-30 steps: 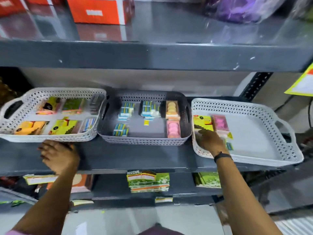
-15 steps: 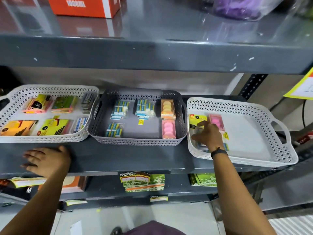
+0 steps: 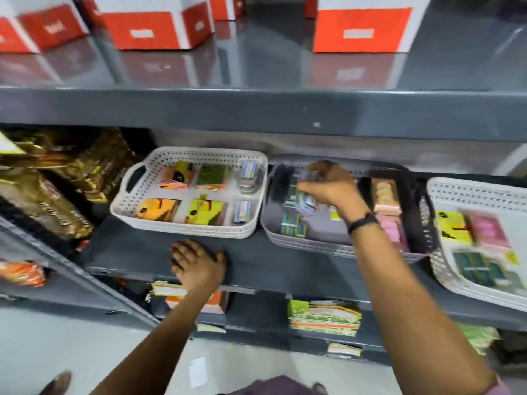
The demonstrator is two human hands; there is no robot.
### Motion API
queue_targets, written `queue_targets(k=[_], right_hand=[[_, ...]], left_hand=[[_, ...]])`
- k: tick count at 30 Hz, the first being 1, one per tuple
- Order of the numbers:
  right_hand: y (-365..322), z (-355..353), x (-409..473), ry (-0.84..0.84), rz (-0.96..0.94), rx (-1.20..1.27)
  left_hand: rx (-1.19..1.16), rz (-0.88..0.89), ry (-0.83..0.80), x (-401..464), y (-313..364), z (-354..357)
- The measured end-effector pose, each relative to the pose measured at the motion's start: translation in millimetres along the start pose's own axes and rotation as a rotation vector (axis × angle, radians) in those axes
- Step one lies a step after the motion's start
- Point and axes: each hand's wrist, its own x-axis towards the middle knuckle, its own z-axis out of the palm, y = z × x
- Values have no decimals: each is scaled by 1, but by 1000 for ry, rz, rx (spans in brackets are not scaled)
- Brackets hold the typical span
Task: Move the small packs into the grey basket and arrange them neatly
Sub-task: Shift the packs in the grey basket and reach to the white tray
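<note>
Head view takes in a dark grey shelf (image 3: 285, 266) carrying three perforated baskets side by side: a white basket (image 3: 137, 206) on the left with yellow and green packs in it, the grey basket (image 3: 302, 243) in the middle, and a second white basket (image 3: 445, 269) at the right, where a yellow pack (image 3: 452, 229), a pink one and some dark blue-green ones lie. Inside the grey basket, peach and pink packs (image 3: 386, 208) are stacked along its right wall and a blue-green pack (image 3: 293, 228) sits near the front left. Over the basket's rear left part hangs the right hand (image 3: 332, 185), a black band on its wrist, with fingers curled round a small pack (image 3: 306, 201) that is too blurred to identify beyond bluish stripes. It looks close to being set down; whether it touches the basket floor cannot be told. The left hand (image 3: 199, 265) lies flat on the shelf edge in front of the left white basket, fingers spread and empty. To place this one well, I would square it with the pack in front, edges parallel to the basket wall, lower it flat, then let go without nudging its neighbours.
</note>
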Motion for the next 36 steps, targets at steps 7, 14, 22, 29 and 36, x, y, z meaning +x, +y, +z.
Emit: queue_targets(k=[7, 14, 22, 29, 36], right_hand=[[-77, 123, 36, -178, -71, -276], [-52, 169, 34, -183, -11, -443], [-27, 71, -5, 182, -240, -191], [100, -79, -30, 560, -196, -438], [202, -135, -10, 365, -41, -486]], left_hand=[[-37, 18, -98, 9, 1, 4], [-45, 19, -121, 6, 3, -2], [-26, 13, -40, -6, 8, -4], [-33, -68, 76, -11, 16, 1], [-4, -88, 159, -9, 14, 9]])
